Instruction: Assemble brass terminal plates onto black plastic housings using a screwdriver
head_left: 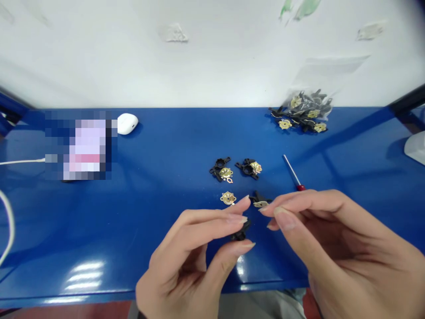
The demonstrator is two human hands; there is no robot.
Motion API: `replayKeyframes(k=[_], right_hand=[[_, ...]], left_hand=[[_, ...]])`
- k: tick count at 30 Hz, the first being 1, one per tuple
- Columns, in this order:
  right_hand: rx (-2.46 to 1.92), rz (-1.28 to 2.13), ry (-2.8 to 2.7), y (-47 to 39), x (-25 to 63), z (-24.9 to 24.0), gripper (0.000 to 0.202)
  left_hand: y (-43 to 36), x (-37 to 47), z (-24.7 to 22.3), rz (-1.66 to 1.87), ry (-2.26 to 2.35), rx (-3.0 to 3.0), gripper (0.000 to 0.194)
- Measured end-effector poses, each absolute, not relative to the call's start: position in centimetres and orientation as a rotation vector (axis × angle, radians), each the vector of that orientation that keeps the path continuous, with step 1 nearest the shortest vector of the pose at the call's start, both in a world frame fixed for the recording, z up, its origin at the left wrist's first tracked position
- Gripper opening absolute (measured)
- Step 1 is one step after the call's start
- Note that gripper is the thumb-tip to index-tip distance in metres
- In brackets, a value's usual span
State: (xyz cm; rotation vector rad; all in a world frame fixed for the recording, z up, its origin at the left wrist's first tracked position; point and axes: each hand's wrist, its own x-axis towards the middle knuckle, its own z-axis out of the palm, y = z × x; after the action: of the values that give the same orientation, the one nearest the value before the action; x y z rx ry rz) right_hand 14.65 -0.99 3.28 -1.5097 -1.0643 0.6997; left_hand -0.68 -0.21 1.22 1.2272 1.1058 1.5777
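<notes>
My left hand [199, 257] pinches a small black plastic part [243, 231] between thumb and fingertips, above the front of the blue table. Close by on the right, my right hand [325, 243] has its thumb and fingers drawn together; anything between them is too small or hidden to make out. Just beyond my fingertips lie a brass-coloured disc [227, 197] with lobed edges and a black part with a metal plate [260, 202], partly covered by my right fingers. Farther back are two small groups of black housings [220, 163] and brass plates [255, 167].
A screwdriver [294, 173] with a red handle lies to the right. At the back right, a clear bag [315, 104] of similar parts rests against the white wall, loose parts before it. On the left are a blurred phone-like object [88, 148], a white case [127, 123] and a white cable [23, 161].
</notes>
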Motion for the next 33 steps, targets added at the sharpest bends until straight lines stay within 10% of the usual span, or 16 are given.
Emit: replayKeyframes(k=[33], right_hand=[[-1.282,1.256,-0.993,-0.2,17.3,3.4,0.011]], left_hand=[[0.0,-1.5,1.5,1.37,1.088,1.247,0.029]])
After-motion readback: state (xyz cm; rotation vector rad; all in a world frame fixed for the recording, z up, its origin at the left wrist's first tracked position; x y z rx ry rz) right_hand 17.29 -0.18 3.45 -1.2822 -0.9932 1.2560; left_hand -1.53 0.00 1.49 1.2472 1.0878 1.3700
